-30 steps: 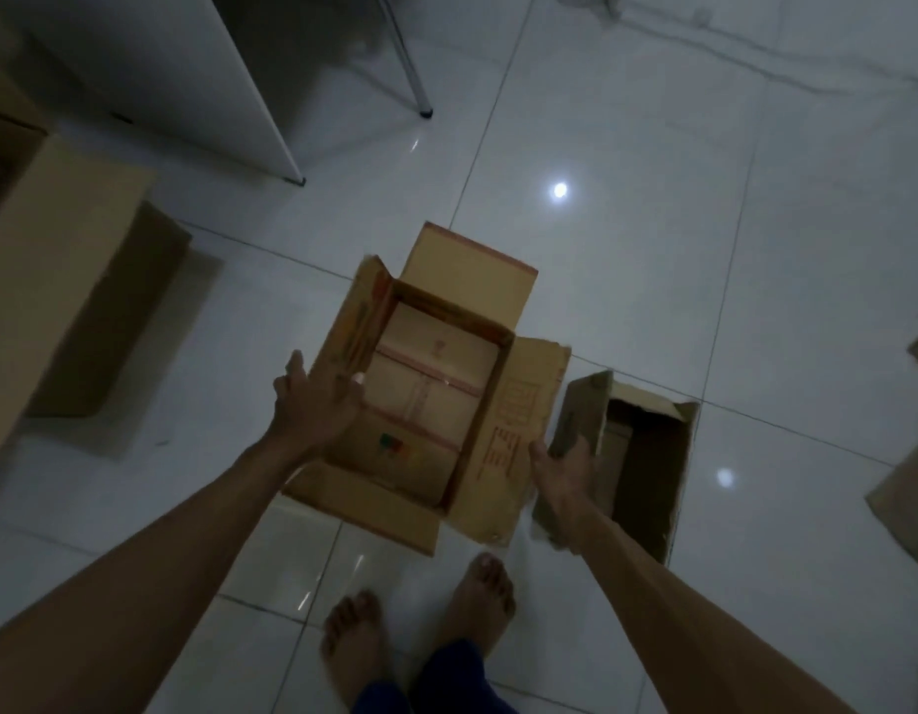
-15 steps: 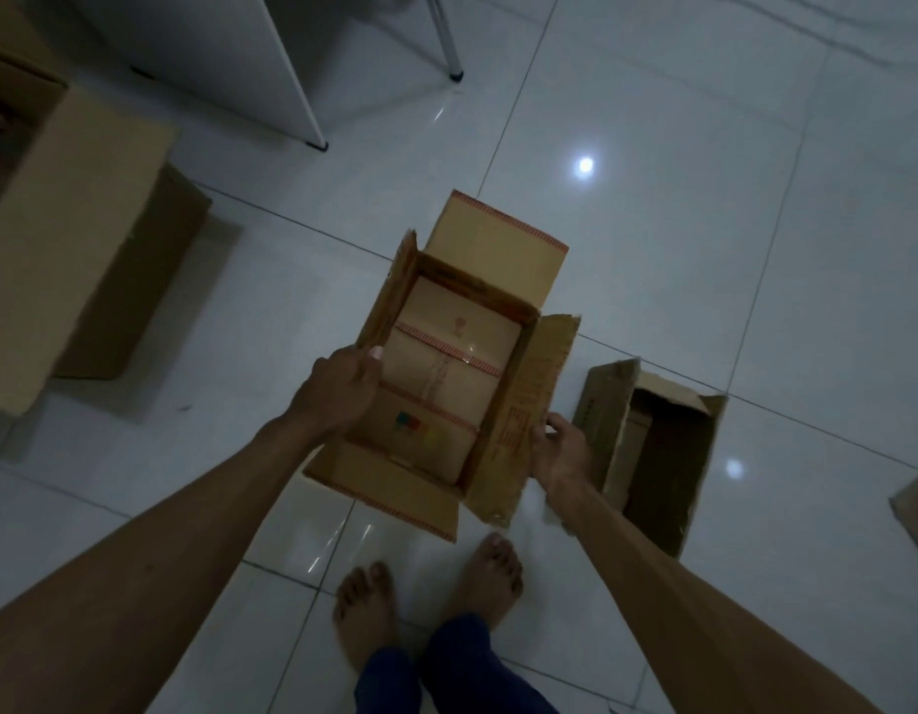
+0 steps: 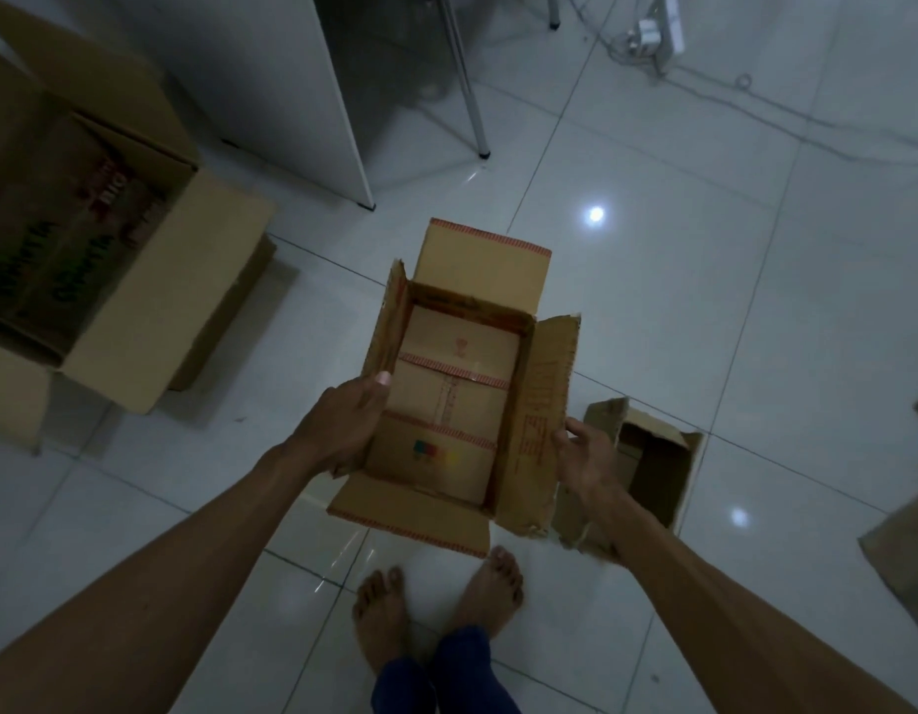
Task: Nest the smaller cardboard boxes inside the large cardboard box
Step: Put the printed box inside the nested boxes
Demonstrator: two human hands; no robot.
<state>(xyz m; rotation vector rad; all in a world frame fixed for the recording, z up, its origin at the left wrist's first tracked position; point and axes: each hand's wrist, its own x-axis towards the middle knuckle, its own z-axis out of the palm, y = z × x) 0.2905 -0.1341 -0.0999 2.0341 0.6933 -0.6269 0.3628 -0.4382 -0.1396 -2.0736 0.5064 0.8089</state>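
From the head camera, the medium cardboard box (image 3: 449,404) has come up off the tiled floor (image 3: 704,311) since a second ago and now hangs in front of the person, flaps splayed. The left hand (image 3: 343,427) has shifted from flat against the side to grasping the left wall, thumb over the rim. The right hand (image 3: 583,456) clasps the right flap's edge. So the carry has probably begun. The held box is empty, showing only its taped bottom. The large cardboard box (image 3: 106,280) stands open at left, its printed inner walls visible, its contents unclear. A small torn box (image 3: 652,471) on the floor just right looks empty.
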